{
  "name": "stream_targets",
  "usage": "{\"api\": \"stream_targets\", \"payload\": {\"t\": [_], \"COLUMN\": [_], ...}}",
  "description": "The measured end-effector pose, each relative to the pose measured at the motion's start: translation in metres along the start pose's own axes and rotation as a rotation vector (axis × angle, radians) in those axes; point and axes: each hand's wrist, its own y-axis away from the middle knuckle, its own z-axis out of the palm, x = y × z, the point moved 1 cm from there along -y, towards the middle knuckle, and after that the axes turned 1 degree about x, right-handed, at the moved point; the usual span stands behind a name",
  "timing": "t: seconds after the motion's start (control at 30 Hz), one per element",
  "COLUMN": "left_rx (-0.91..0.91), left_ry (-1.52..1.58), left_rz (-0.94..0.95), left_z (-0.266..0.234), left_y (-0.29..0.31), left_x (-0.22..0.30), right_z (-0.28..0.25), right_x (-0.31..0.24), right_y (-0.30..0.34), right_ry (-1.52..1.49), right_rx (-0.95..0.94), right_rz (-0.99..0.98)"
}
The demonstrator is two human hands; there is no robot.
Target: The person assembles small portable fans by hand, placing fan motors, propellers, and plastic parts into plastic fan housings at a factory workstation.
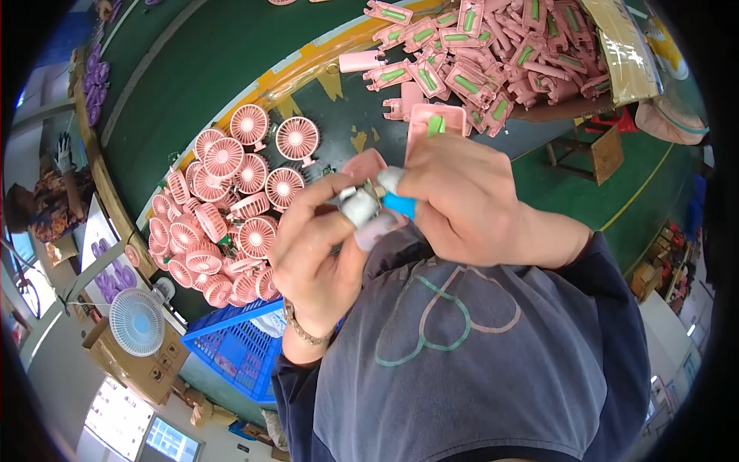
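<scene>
Both hands meet in front of my chest, white coverings on some fingertips. My left hand [319,242], a bracelet at its wrist, is closed on a small pink plastic part [365,164], largely hidden by the fingers. My right hand [466,196] pinches a short blue cylindrical piece [399,205] against that part; its exact kind cannot be made out. Just beyond the right knuckles is a pink handle shell [450,115] with a green strip inside. Left of my hands lies a heap of small pink fan heads [223,158], with bits of green showing among them.
Many pink shells with green strips [469,81] spill from a cardboard box [627,54] at the far right. A blue crate [231,339] stands below the fan heap, near a white fan [137,322]. A wooden stool [589,154] is at right. Another person [58,192] sits at far left.
</scene>
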Motion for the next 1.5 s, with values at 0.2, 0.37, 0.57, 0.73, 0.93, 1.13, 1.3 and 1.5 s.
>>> {"api": "stream_targets", "payload": {"t": [0.2,0.37,0.57,0.73,0.93,1.13,1.3,1.5], "left_rx": [-0.042,0.09,0.082,0.115,0.013,-0.345,-0.354,0.105], "left_ry": [-0.185,-0.435,-0.739,-0.407,-1.038,-0.964,-0.753,0.347], "left_rz": [-0.206,-0.083,0.07,-0.441,-0.389,-0.225,-0.36,-0.57], "left_z": [0.0,-0.014,0.017,0.0,-0.002,0.014,0.006,0.003], "left_y": [-0.054,-0.139,-0.176,-0.088,0.027,0.059,0.058,0.043], "left_x": [-0.095,-0.198,-0.245,-0.216,-0.192,-0.202,-0.202,-0.16], "right_z": [0.031,0.031,0.054,0.056,0.036,0.053,0.052,0.033], "right_x": [0.101,0.258,0.322,0.383,0.223,0.153,0.126,0.088], "right_y": [0.002,0.024,-0.048,-0.011,-0.001,0.096,0.11,0.075], "right_ry": [-0.016,0.366,0.567,0.291,-0.258,-0.672,-0.738,-0.68], "right_rx": [0.123,0.168,-0.274,0.141,-0.05,-0.333,-0.347,-0.347], "right_rz": [0.206,0.531,0.671,0.42,0.922,1.155,1.126,1.083]}}
